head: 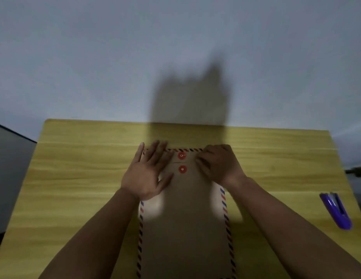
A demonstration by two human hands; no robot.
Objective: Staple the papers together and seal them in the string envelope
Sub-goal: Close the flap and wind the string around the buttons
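On the yellow wood-grain surface [75, 178], seen from the head view, a brown string envelope [183, 228] lies flat and lengthwise, its flap end toward the far edge and its near end running out of the bottom of the picture. Red, blue and dark diagonal stripes border its long sides and its far edge.

Left to right: a dark grey object [10, 178] of unclear kind stands beyond the left edge of the surface. The left hand [147, 172] lies palm down on the envelope's far left corner, fingers straight and spread wide, with the thumb pointing toward the middle of the envelope; it presses flat and grips nothing. A bright patch of light falls on the envelope just below this hand.

Between the two hands sit two red round fasteners [182, 162], one on the flap and one just below it on the body, set close together along the midline. A short pale bit of string shows at the upper one; blur hides whether it is wound.

The right hand [219, 164] rests on the far right part of the envelope, fingers bent with the tips down on the flap area beside the fasteners. Whether they pinch anything cannot be told through the blur.

Well apart, near the right edge of the surface, lies a purple stapler [336, 210], untouched. A pale wall [95, 57] behind carries a dark shadow above the hands.
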